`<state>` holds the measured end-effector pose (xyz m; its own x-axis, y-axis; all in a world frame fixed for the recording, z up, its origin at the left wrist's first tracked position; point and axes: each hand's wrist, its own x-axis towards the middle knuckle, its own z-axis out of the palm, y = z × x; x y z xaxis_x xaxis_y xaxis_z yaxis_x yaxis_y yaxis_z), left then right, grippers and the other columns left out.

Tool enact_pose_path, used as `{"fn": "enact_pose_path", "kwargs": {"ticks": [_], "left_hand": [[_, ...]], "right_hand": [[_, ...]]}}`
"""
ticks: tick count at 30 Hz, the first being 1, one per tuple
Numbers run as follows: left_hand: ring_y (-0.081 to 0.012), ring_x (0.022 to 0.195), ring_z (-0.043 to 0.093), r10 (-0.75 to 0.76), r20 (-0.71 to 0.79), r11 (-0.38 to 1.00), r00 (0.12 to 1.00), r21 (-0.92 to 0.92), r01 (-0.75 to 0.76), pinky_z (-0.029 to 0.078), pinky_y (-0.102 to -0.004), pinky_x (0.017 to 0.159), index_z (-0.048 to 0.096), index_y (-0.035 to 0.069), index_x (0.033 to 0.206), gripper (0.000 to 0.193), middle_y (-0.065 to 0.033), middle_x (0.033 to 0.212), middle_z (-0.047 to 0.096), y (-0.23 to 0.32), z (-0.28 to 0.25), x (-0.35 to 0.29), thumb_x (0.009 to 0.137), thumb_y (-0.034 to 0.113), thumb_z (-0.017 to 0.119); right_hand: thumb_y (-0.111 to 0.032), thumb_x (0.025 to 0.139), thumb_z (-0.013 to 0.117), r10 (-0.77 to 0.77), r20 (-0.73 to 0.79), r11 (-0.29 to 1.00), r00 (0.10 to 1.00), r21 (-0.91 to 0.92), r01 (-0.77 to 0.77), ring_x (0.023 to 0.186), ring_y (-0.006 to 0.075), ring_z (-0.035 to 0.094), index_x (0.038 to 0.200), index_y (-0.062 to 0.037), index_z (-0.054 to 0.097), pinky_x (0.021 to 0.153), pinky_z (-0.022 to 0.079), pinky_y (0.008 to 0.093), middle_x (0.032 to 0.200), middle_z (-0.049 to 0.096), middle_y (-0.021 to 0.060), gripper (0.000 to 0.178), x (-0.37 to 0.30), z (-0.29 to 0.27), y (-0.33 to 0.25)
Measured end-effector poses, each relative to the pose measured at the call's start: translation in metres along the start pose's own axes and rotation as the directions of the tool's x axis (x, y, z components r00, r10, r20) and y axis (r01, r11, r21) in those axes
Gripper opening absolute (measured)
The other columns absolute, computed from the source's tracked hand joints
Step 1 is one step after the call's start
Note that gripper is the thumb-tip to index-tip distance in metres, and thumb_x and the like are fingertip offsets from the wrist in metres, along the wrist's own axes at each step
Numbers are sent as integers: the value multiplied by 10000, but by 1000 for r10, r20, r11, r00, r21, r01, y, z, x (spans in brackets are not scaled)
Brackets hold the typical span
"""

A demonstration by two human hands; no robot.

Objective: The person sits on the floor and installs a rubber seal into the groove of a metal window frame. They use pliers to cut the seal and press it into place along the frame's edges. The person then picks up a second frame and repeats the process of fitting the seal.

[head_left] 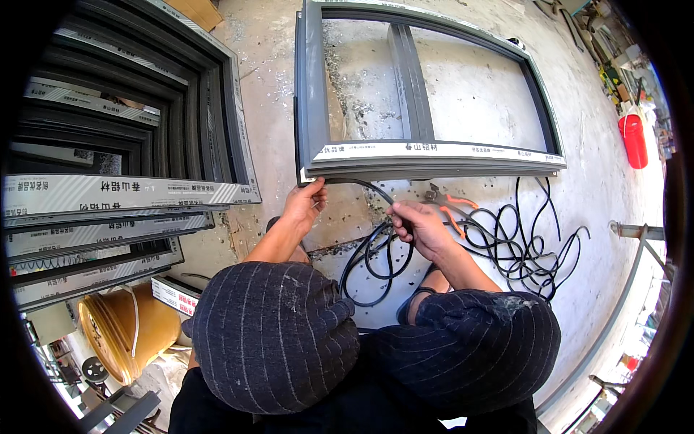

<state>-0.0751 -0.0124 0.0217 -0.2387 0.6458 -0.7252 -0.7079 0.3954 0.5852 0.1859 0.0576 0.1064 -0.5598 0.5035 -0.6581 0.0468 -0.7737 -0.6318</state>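
Observation:
A grey window frame (441, 153) lies before me, with printed protective film along its near side. At its near left corner, the thumb and fingers of my left hand (303, 208) press the end of a black rubber strip (359, 182) against the frame. My right hand (421, 228) pinches the same strip a short way along, to the right. From there the strip runs down into loose loops on the floor. Just past my right hand lie pliers with orange handles (461, 201), partly among the loops.
Several grey frames (130, 189) are stacked at my left. Below them stands a yellow bucket (123, 329). A tangle of black strip (535, 253) spreads over the concrete floor at right. Farther right are a metal bar (637, 231) and a red cylinder (633, 141).

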Motion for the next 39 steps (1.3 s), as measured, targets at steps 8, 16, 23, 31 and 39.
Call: {"fn": "enact_pose_path", "kwargs": {"ticks": [8, 16, 23, 31, 39], "left_hand": [[-112, 698, 534, -30, 8, 999, 1000, 13, 30, 454, -255, 630, 591, 102, 893, 191, 0, 763, 579, 0, 8, 5, 815, 217, 722], [-108, 700, 558, -55, -31, 998, 998, 23, 55, 457, -253, 627, 587, 98, 904, 201, -2, 762, 594, 5, -1, -1, 820, 230, 713], [-116, 736, 565, -116, 18, 993, 993, -11, 116, 465, -266, 661, 586, 101, 910, 173, -4, 789, 598, 8, -2, -2, 840, 216, 694], [-125, 754, 567, -103, 125, 995, 987, -5, 104, 450, -276, 700, 589, 103, 918, 214, -8, 806, 606, 1, 25, -6, 850, 280, 690], [-122, 754, 562, -98, 66, 994, 993, 47, 95, 450, -290, 708, 579, 108, 940, 200, 3, 793, 586, -3, 24, -2, 867, 270, 670]], "right_hand": [[-193, 814, 682, -391, 33, 484, 920, -843, 236, 719, 170, 597, 1032, -17, 556, 635, 474, 301, 822, 628, 57, 307, -21, -36, 3], [-67, 693, 721, -144, -257, 545, 956, -827, -140, 582, 54, 484, 940, -40, 589, 499, 384, 196, 696, 503, -30, 281, -152, -132, -125], [-68, 731, 691, -391, -274, 408, 879, -907, -101, 529, 21, 376, 813, -74, 498, 424, 266, 186, 639, 429, -49, 210, -191, -126, -252], [-121, 855, 623, -383, -197, 158, 902, -976, -146, 560, 107, 468, 770, 6, 543, 501, 415, 261, 639, 497, 18, 172, -96, -203, -235], [-313, 908, 597, -130, -269, 907, 954, -421, 5, 668, 133, 497, 853, -74, 542, 612, 415, 263, 707, 513, 3, 251, -87, -271, -190]]}}
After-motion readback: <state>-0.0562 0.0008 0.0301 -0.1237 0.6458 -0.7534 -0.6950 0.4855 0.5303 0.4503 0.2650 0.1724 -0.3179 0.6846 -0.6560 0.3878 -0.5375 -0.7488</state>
